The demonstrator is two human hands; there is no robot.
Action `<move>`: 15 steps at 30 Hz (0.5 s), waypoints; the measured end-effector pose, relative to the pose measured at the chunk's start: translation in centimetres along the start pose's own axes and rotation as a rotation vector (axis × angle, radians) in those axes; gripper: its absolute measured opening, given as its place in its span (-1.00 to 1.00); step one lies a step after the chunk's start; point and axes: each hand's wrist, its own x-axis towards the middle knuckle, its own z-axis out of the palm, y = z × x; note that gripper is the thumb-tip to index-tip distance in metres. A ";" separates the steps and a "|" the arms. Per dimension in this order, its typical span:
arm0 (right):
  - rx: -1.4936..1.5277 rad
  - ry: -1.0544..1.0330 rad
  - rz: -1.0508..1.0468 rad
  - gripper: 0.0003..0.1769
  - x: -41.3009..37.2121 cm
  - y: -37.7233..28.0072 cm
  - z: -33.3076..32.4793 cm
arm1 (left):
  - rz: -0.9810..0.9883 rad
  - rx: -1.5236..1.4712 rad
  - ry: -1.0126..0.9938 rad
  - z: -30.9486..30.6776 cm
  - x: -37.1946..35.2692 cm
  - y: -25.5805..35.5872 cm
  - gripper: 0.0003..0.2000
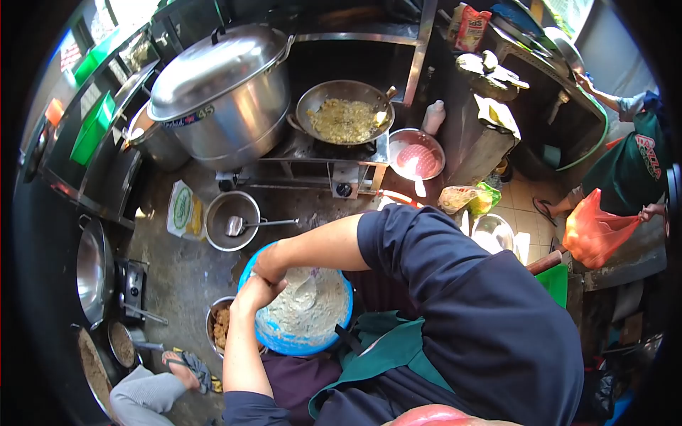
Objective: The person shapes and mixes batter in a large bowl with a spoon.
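Note:
A blue basin (344,312) of pale, thick batter (305,309) stands in front of me. My left hand (261,290) and my right hand (270,264) meet over its upper left rim. Their fingers are bent close together, and anything between them is hidden. Partly behind my left forearm is a metal bowl of brown pieces (220,326). Above the basin, a metal pot (217,213) holds a ladle (236,226). Food sits in bubbling oil in a wok (344,117) on the stove.
A large lidded pot (227,106) stands beside the wok. A pink strainer (418,160) lies in a bowl right of the stove. Another person (639,163) at the right holds an orange bag (599,231). Someone's leg (145,394) shows at the lower left.

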 end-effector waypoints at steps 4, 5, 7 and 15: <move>-0.014 0.043 -0.024 -0.66 0.6 0.2 0.6 | -0.025 0.050 -0.018 0.0 0.1 -0.1 -0.56; -0.013 0.052 -0.031 -0.66 0.7 0.2 0.6 | -0.018 0.054 -0.016 0.0 0.2 -0.2 -0.56; 0.007 0.065 -0.019 -0.65 0.8 0.3 0.9 | -0.005 0.052 -0.006 0.0 0.1 -0.3 -0.57; 0.003 0.112 0.041 -0.67 0.5 -0.2 0.9 | -0.084 0.135 -0.055 -1.1 -1.3 1.0 -0.53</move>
